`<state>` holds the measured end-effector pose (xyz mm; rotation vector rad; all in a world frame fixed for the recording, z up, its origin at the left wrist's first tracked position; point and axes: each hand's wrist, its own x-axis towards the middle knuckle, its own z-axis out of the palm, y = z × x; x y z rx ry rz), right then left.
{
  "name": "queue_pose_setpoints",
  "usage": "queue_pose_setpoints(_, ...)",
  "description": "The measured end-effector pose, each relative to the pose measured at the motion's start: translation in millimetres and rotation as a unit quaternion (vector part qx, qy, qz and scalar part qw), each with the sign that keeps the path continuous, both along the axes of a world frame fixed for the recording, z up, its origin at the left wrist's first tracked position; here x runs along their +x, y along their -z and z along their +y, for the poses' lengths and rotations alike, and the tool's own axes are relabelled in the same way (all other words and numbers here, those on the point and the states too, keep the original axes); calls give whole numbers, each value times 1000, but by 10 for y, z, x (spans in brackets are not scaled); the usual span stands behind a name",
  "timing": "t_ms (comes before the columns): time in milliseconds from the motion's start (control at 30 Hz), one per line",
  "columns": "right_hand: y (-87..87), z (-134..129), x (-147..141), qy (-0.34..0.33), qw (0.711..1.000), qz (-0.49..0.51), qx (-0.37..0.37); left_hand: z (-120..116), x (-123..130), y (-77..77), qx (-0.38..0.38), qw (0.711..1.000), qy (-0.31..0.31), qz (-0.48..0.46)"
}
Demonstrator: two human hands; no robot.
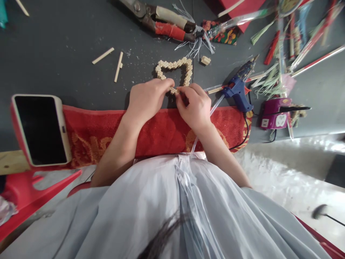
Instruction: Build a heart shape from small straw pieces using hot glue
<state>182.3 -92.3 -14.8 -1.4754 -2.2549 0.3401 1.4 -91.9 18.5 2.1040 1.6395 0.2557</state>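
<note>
A loop of cream-coloured beads rests on the dark table, bent into a roughly heart-like outline. At its near end my left hand pinches the strand between thumb and fingers. Just to the right, my right hand grips the same strand with thumb and forefinger, its fingers curled. The fingertips almost meet, and they hide part of the near beads. Both wrists lie over a folded red towel along the table's front edge.
A blue hot glue gun stands right of my hands, beside a purple power socket. Red-handled pliers lie beyond the beads. Short wooden sticks are at left, with a phone on the towel. Tassels and strips clutter the far right.
</note>
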Motion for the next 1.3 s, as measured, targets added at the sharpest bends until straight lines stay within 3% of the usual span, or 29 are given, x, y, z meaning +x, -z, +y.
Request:
queue_pose_setpoints(533, -83, 6, -8, 5, 998, -32, -47, 5, -7, 127, 29, 997, -9, -69)
queue_pose_setpoints(767, -73, 13, -34, 3, 999, -27, -30, 35, 3, 121, 15, 1000, 5, 16)
queue_pose_setpoints(1167, -35, 14, -30, -1, 999, -18, -27, 45, 17, 100, -11, 999, 3, 33)
queue_pose_setpoints(1300, -31, 17, -33, -5, 1000, -17, -25, 31, 12, 97, -7, 1000, -4, -3)
